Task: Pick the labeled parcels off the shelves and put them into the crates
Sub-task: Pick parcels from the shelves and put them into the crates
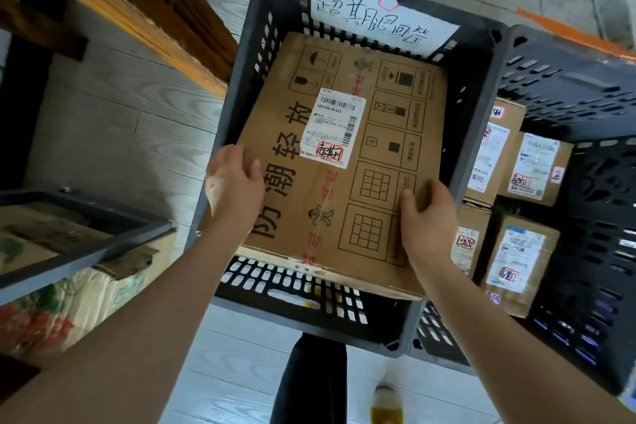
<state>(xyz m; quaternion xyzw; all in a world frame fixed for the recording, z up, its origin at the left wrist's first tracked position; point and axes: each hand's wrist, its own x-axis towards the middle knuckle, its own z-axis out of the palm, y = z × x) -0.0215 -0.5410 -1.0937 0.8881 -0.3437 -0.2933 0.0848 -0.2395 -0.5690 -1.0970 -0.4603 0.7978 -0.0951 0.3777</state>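
A: Where's our parcel rn?
B: Big flat cardboard box point(344, 203), shipping label point(332, 127) face-up, mostly inside the grey crate point(309, 299), the one w/ the handwritten paper sign point(378, 17) on its far wall. Far end looks lower. Near end sits about level w/ the crate's near rim.
A: Risks?
B: Fit's tight, we reckon. The box spans nearly wall to wall, so if we lower it skewed, a corner could catch the rim and wedge. There's also little room betw. box edge and crate wall, so our fingers may get pinched going down.
A: Hands?
B: Left hand point(234, 182) grips the box's left edge, thumb on top, fingers round the edge & out of view. Right hand point(426, 217) clamps the right edge near the near corner, thumb on the top face, fingers hidden beneath. Both forearms reach fwd over the near rim.
A: Neighbour?
B: Second crate point(564, 79) on the right holds smaller labeled parcels point(523, 258), and we're not touching it.
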